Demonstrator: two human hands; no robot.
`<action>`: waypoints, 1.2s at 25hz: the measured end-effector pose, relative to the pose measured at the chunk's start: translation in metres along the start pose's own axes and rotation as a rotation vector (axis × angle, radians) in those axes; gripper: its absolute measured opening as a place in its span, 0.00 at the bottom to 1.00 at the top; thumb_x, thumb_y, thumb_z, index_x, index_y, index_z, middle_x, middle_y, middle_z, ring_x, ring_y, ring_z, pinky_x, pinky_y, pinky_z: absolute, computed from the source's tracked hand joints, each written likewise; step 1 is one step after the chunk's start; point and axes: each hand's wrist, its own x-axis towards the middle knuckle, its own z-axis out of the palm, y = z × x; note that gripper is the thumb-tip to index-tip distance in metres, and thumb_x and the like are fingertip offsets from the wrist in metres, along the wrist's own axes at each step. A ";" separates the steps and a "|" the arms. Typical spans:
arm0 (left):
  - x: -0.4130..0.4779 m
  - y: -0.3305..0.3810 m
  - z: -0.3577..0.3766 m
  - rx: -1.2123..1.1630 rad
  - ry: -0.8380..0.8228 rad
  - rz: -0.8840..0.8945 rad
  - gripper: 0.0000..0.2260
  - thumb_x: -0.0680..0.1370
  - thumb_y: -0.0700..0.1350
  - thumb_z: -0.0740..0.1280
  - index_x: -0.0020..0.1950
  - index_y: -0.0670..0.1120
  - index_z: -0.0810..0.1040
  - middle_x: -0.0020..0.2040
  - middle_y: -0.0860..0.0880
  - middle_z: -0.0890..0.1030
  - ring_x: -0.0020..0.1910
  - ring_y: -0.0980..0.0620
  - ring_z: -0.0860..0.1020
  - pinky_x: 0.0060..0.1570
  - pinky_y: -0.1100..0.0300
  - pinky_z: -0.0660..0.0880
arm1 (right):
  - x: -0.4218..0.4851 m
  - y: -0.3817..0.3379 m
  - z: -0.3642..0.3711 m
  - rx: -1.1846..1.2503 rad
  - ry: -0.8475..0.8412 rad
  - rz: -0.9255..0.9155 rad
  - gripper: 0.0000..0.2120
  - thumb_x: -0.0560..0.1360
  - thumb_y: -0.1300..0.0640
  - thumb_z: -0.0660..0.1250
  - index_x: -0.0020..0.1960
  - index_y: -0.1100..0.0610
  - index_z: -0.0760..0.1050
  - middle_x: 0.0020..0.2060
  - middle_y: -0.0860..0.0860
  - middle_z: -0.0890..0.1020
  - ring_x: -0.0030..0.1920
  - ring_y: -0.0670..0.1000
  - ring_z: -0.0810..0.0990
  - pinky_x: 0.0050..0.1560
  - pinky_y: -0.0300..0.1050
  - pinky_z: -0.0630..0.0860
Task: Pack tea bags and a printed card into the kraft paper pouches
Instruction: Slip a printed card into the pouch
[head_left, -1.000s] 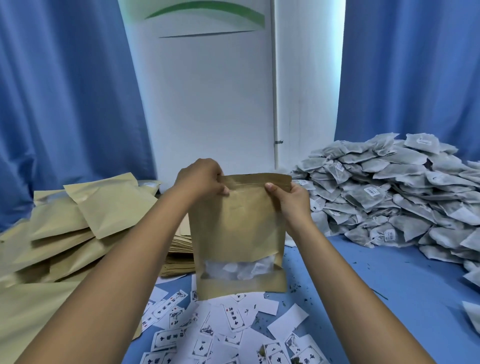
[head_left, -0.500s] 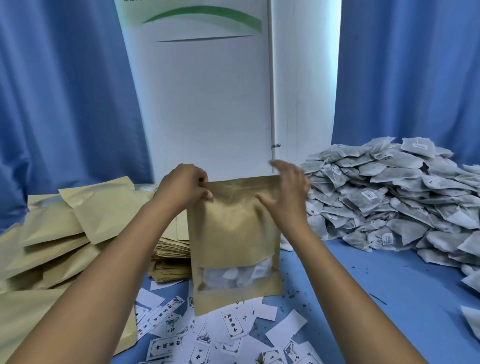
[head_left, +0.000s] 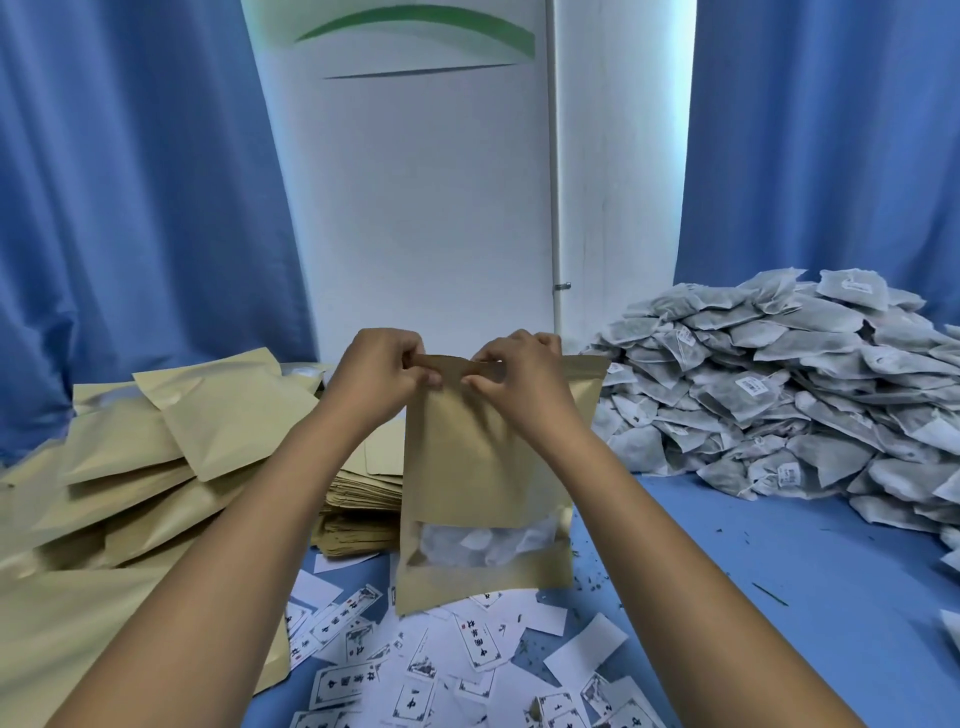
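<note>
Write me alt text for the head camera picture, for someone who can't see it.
Two bare hands, left hand and right hand, pinch the top edge of an upright kraft pouch with tea bags visible through its window. Printed cards lie scattered below, filled pouches are piled at left, loose tea bags at right.

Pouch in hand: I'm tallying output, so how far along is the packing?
Done: filled pouches lie piled at left. In hand: the pouch shows tea bags through its window; the left hand and right hand pinch its top edge, apparently sealing it. Left: a large tea bag heap, flat pouches and loose cards.
</note>
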 end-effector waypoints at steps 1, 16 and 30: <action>0.000 0.002 0.001 0.000 0.001 0.040 0.14 0.69 0.42 0.74 0.29 0.48 0.70 0.28 0.52 0.70 0.31 0.52 0.67 0.31 0.59 0.60 | 0.003 -0.006 0.000 -0.004 -0.013 -0.034 0.05 0.71 0.55 0.71 0.46 0.53 0.83 0.43 0.49 0.82 0.50 0.46 0.70 0.52 0.40 0.54; -0.008 -0.009 0.003 -0.064 0.059 0.100 0.15 0.71 0.42 0.72 0.30 0.48 0.68 0.29 0.53 0.69 0.31 0.54 0.66 0.34 0.57 0.62 | 0.007 -0.006 0.001 -0.031 0.010 0.041 0.03 0.70 0.51 0.71 0.43 0.47 0.82 0.37 0.42 0.67 0.45 0.47 0.60 0.48 0.38 0.57; -0.012 -0.018 0.001 -0.048 0.097 0.035 0.16 0.71 0.44 0.73 0.29 0.48 0.67 0.27 0.54 0.69 0.30 0.53 0.66 0.34 0.58 0.62 | 0.005 0.008 -0.004 0.081 -0.079 0.168 0.03 0.69 0.56 0.72 0.40 0.49 0.81 0.36 0.41 0.68 0.48 0.49 0.59 0.43 0.38 0.54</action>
